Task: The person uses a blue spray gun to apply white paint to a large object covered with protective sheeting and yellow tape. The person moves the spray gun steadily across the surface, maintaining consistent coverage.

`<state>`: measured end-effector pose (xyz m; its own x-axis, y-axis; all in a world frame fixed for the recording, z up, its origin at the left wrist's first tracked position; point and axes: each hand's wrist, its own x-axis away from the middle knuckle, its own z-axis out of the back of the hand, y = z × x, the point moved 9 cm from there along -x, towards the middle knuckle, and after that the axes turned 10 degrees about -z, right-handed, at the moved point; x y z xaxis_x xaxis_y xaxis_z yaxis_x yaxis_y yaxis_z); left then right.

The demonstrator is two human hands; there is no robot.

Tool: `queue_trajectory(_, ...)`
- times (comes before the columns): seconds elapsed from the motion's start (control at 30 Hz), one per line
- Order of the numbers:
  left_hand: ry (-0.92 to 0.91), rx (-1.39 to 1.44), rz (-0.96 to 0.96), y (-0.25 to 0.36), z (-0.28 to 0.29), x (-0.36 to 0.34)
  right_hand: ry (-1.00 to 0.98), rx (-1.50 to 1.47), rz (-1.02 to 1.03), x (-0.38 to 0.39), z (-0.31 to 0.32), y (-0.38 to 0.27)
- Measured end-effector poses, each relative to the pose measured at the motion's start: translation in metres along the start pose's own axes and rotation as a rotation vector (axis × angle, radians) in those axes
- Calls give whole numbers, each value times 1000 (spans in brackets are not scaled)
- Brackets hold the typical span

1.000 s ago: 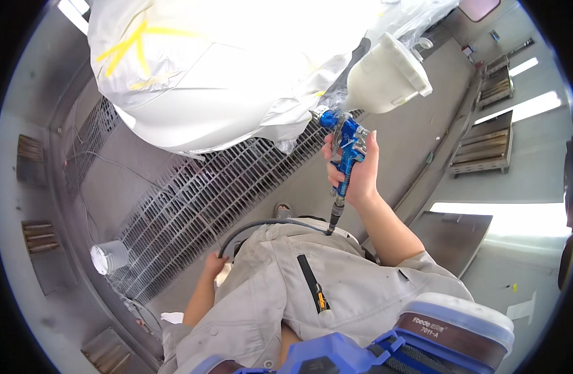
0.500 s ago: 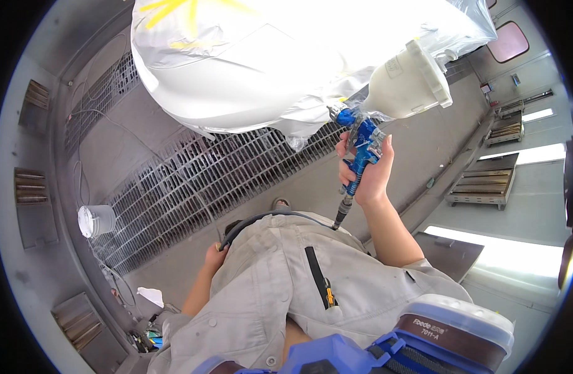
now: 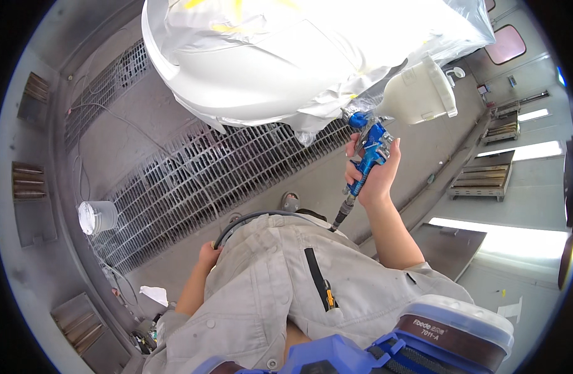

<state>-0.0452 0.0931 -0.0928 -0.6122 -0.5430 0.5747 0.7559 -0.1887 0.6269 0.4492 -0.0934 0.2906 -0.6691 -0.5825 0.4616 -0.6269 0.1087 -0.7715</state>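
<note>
My right hand [image 3: 378,181] grips a blue spray gun [image 3: 375,142] by its handle, fingers around the trigger side. A translucent white paint cup [image 3: 418,93] sits tilted on top of the gun. The gun's nozzle is close to the lower edge of a white car body part [image 3: 255,81], partly wrapped in clear film with yellow tape marks. From the gun's base a dark air hose [image 3: 261,214] curves across my front to my left side. There my left hand [image 3: 209,254] is closed on the hose, its fingers partly hidden.
Metal floor grating [image 3: 168,187] runs under the car part. A white bucket [image 3: 98,217] stands at its left end, near a thin cable [image 3: 136,129]. Slatted vents [image 3: 483,174] line the right wall. My respirator [image 3: 448,330] fills the lower right.
The spray gun and my right hand have shifted slightly right and down in the picture. The car part also appears farther right. My left hand, still on the hose, sits slightly farther left.
</note>
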Motion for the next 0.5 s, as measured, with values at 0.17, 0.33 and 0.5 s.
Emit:
queue_trajectory(0.17,77,80,-55,-36,26,6,31,-39,-11,24,-23,33)
queue_trajectory(0.33,-49,8,-41,-60,40,-3,114,4,35,53,-44,59)
queue_trajectory(0.5,-134,79,-58,-79,54,-8,163,-47,77,83,-58,84)
